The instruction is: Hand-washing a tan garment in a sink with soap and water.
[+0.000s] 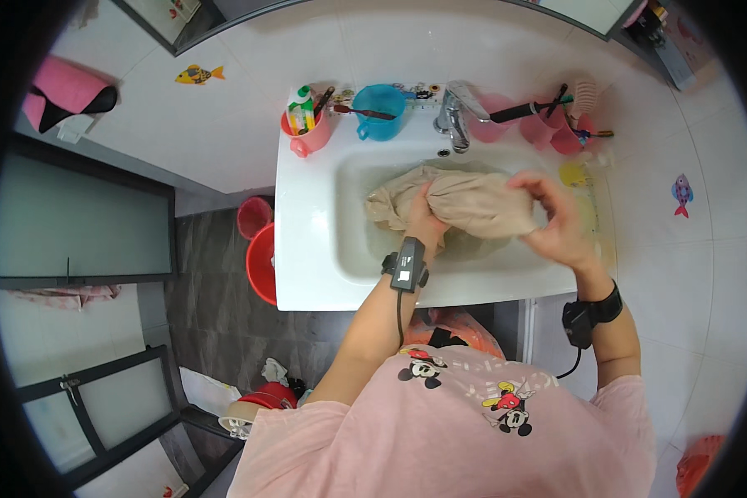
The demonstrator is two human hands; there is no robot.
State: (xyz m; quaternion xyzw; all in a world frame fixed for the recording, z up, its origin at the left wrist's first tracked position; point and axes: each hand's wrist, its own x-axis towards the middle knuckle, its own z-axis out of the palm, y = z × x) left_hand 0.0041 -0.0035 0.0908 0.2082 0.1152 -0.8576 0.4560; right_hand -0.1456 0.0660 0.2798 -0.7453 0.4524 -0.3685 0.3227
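A wet beige cloth [477,203] is stretched bunched across the white washbasin [353,257], its left part hanging in the cloudy water. My left hand [424,220] is closed around the cloth near its middle. At the cloth's right end, the fingers and thumb of my right hand [558,222] curve round the fabric from above and below; this hand is slightly blurred. The exact contact of its fingertips is hard to make out. Behind the basin stands a chrome faucet [456,116].
Along the back ledge are a pink cup [309,137] with tubes, a blue cup [382,112] with a toothbrush across it, and pink cups [544,129] holding brushes. A yellowish soap dish [574,173] sits at right. A red basin [261,266] is on the floor at left.
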